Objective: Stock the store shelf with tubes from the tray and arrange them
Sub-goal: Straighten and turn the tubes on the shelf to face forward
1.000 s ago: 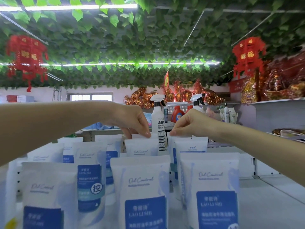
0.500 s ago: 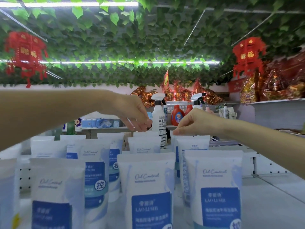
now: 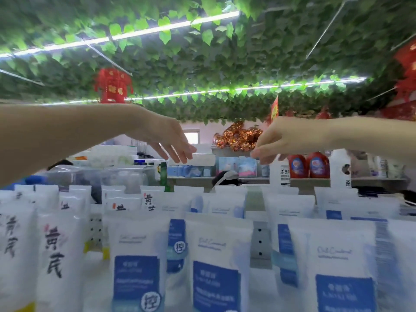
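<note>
Rows of white tubes stand upright on the shelf in front of me. Those with blue labels fill the middle and right. White tubes with black brush characters and yellow bases stand at the left. My left hand hovers above the back rows with its fingers stretched out and nothing in it. My right hand hovers opposite it with loosely bent fingers, also holding nothing. Both hands are well above the tube tops. The tray is not in view.
A grey perforated shelf upright shows between the tubes. White spray bottles and red detergent bottles stand behind the right hand. Farther shelves with goods run across the back. Leaf garlands and a red lantern hang overhead.
Both hands have lifted off the back-row tubes and moved apart. My view has swung left, bringing the brush-character tubes into sight.
</note>
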The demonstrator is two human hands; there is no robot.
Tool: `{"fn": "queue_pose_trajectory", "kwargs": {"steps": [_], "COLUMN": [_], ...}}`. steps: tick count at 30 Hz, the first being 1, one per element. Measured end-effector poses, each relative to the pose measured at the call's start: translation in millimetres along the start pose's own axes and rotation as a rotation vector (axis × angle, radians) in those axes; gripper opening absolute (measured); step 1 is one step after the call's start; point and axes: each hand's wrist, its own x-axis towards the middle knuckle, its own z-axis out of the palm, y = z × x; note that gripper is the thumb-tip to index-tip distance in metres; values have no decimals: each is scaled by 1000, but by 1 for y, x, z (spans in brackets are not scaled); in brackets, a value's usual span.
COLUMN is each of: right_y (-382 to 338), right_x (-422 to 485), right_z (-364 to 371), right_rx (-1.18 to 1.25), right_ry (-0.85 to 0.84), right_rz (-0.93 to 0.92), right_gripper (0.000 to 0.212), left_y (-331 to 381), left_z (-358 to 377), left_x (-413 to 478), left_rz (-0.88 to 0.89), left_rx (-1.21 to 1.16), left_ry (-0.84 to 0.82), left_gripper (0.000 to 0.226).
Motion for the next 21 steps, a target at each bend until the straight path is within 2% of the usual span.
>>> {"fn": "queue_pose_trajectory", "kwargs": {"steps": [3,4,7,9,13,21], "right_y": [-29,-33,-32,-30,-19,-23], "right_x": [24,31,38,36,36,34], "right_z": [7,12,23,28,35,33], "right_rx": [110,115,136,152,139,193], "right_ry": [-75,-108,-141,-156,-222,-293], "right_rz": [-13,-24,-24,-3,59,97], "right_gripper": [61,60,35,30,34,25], "left_y": [12,12,15,14,9,8], "left_z": [17,18,24,28,36,41], "left_x": [-34,-36,-49,-52,-52,-49], "left_rz": [31,45,77,108,113,81], "left_rx": [-41,-53,-73,-13,18,39], "left_ry": [-115,-166,-202,-205,-195,-227], "left_gripper": [33,27,20,13,8,8]}}
